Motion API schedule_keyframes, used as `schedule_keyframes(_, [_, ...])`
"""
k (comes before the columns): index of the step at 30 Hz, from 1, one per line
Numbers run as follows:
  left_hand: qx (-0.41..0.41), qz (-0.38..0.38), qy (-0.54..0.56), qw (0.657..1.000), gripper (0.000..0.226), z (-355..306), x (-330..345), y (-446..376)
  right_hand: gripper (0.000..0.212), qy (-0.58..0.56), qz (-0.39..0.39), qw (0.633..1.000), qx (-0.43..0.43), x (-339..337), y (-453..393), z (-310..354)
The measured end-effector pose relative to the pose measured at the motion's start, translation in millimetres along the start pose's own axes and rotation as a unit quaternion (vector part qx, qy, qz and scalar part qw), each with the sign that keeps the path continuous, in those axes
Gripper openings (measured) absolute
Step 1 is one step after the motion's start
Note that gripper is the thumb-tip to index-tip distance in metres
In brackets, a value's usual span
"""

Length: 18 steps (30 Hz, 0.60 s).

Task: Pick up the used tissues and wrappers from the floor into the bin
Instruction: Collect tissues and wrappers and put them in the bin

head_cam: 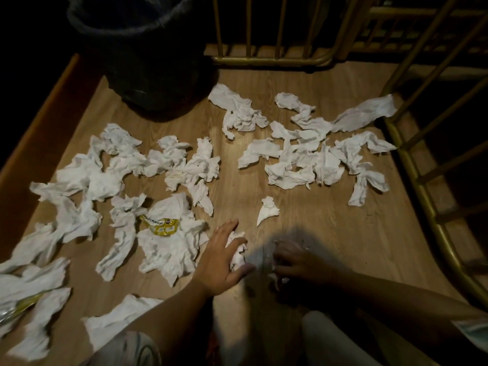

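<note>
Left hand [220, 257] low on the floor, fingers spread and curling over a small crumpled white tissue wad [237, 250], touching it; grip looks loose, not fully closed. Right hand [295, 262] just right of it, blurred and in shadow, fingers bent down onto pale scraps [277, 280]; cannot tell if it has closed on anything. Hands near each other, not touching.

Just far of the hands, a single small twisted white tissue piece [268, 210] lies alone on bare floor. Left of the left hand, a big flat-ish crumpled white tissue sheet [169, 241] with a crinkled yellow plastic wrapper [159, 224] lying on it, shiny, printed text unreadable. Further left, a long spread of rumpled white tissues [79, 180], soft, creased, overlapping. At the near left edge more white tissues and a second yellowish wrapper strip [25, 303], blurred.

Far right, another cluster of wrinkled white tissues [311, 157], several stretched into long twisted strips. A separate bunched tissue [239, 112] sits far centre.

Round black bin with a dark plastic liner [148, 54] stands at the far left, upright, well apart from the hands. Wood-grain laminate floor [330, 228], smooth, tan. Gold-coloured metal tube railing [412, 159] runs along the far and right sides. Pale fabric at the near edge [332, 339], probably the person's knees.
</note>
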State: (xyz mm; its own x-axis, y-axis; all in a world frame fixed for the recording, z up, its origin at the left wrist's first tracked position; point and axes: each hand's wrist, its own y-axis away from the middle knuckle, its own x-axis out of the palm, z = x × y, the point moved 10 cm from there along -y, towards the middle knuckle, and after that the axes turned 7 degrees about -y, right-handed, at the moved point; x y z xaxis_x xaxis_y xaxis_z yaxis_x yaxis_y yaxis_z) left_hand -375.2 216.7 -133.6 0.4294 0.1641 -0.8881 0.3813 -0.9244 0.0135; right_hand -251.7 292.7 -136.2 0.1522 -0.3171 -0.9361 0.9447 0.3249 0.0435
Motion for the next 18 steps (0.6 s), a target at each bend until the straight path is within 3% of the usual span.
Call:
schedule_keyframes(4, [-0.022,-0.031,-0.01,0.999,0.03,3,0,9,0.027,-0.044,-0.062,0.985,0.155,-31,-17,-47])
schedule_keyframes(7, [-0.05,-0.051,0.002,0.997,0.022,4,-1,2,0.027,-0.095,-0.085,0.973,0.191,-49,-29,-62])
schedule_keyframes(9, [-0.086,-0.069,0.034,0.993,0.029,8,-10,-7,0.043,-0.149,-0.14,0.954,0.22,-61,-35,-77])
schedule_keyframes(11, [-0.13,-0.102,0.08,0.983,0.029,12,-26,-16,0.061,-0.126,-0.162,0.944,0.259,-71,-44,-91])
schedule_keyframes(15, [-0.218,-0.147,0.163,0.951,0.031,26,-48,-33,0.055,-0.057,-0.092,0.955,0.275,-59,-52,-99])
schedule_keyframes(18, [-0.22,-0.153,0.187,0.945,0.022,31,-53,-44,0.045,-0.07,-0.068,0.959,0.265,-48,-48,-93])
